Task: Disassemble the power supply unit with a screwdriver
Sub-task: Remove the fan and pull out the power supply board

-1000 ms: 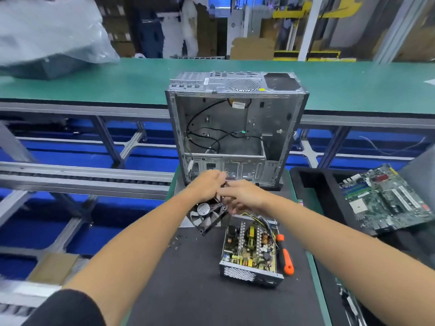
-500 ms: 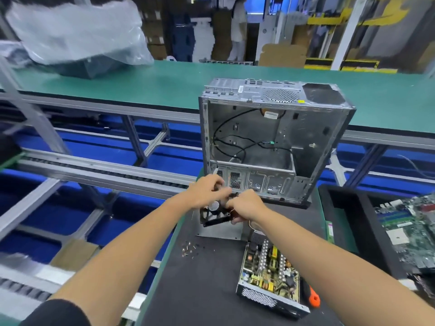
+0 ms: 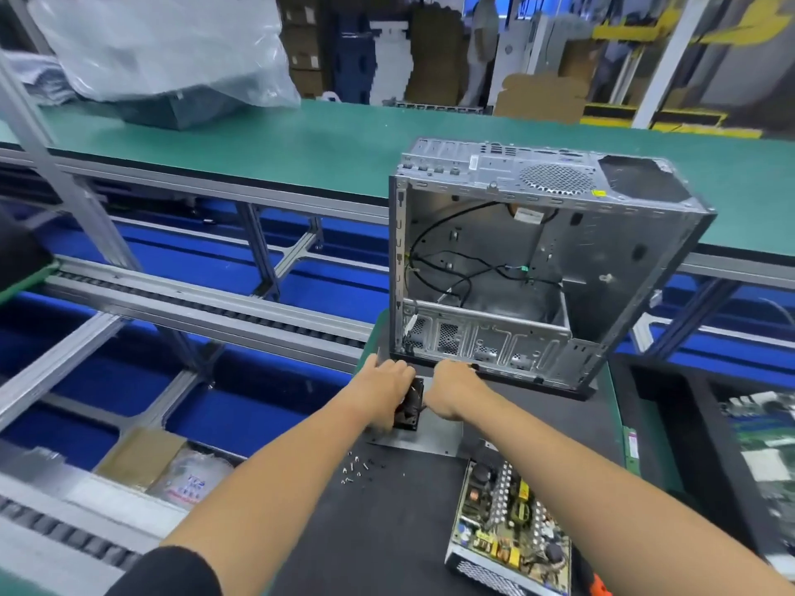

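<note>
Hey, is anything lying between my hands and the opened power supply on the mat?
Nothing visible blocks it. Both hands, left and right, hold the black fan; the open power supply lies nearer, with only bare mat and the metal cover plate between.

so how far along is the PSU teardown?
Done: power supply unit lies open with its board exposed, cover plate off, loose screws on the mat. In hand: left hand and right hand hold the fan. Left: board still sits in its tray.
</note>
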A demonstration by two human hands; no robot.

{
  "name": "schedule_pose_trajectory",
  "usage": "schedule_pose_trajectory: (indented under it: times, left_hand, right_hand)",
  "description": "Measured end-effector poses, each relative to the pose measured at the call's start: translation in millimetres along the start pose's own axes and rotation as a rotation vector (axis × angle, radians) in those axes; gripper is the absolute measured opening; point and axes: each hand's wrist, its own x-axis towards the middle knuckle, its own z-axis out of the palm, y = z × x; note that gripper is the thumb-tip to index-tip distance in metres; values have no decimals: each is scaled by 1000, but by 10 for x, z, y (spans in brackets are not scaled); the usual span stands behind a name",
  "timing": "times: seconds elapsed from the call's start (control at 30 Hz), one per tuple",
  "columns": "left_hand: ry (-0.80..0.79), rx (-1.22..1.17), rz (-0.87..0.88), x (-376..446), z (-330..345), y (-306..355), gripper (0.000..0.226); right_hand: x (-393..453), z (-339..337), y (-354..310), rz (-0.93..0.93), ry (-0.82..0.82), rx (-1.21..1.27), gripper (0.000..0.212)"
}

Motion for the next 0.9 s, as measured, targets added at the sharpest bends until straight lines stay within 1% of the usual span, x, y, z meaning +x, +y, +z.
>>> schedule_pose_trajectory:
  times: [0.07, 0.1, 0.17, 0.23, 0.3, 0.4, 0.47, 0.53, 0.6, 0.67, 0.7, 0.73, 0.77, 0.83, 0.87, 0.9]
  left_hand:
    - [-23, 91, -12, 68, 37, 75, 63]
    - [-26, 129, -18, 109, 53, 116, 68]
    - [-21, 171, -22, 187, 81, 178, 79]
    - [-42, 161, -31, 246, 117, 186, 81]
    - [-96, 127, -50, 287, 146, 158, 84]
    - [-170, 129, -57, 322, 146, 116, 96]
    - [-192, 119, -55, 346, 156, 116, 105]
    - [-175, 89, -69, 364, 177, 137, 115]
    - [-139, 39, -94, 360, 175, 143, 118]
    - [-126, -58, -110, 348, 115, 168, 112]
    - [-99, -99, -104, 340, 66, 190, 101]
    - [-36, -126, -87, 334, 10, 218, 89]
    - [59, -150, -63, 334, -56, 247, 74]
    - [289, -229, 0, 314, -223, 316, 39]
    - [370, -276, 41, 304, -309, 360, 26]
    - [419, -313, 95, 288, -391, 414, 20]
  right_hand:
    - [5, 20, -20, -38, -46, -48, 11]
    - [11, 27, -27, -58, -63, -62, 13]
    - [3, 26, -29, -95, -63, -70, 13]
    - [-10, 23, -9, -152, -61, -54, 8]
    - [-46, 14, 31, -220, -63, -42, 13]
    - [-97, -25, 101, -298, -21, 43, 10]
    - [-127, -70, 146, -315, 22, 110, 16]
    - [-156, -117, 201, -330, 63, 147, 23]
    - [-195, -187, 252, -336, 126, 188, 25]
    - [-230, -254, 319, -326, 192, 246, 19]
    - [-248, -291, 348, -314, 207, 253, 16]
    - [-265, -326, 371, -295, 217, 248, 15]
    - [-278, -361, 397, -269, 227, 241, 14]
    - [-292, -416, 456, -206, 251, 225, 14]
    - [-302, -437, 497, -175, 265, 216, 15]
    - [-322, -454, 542, -145, 274, 214, 16]
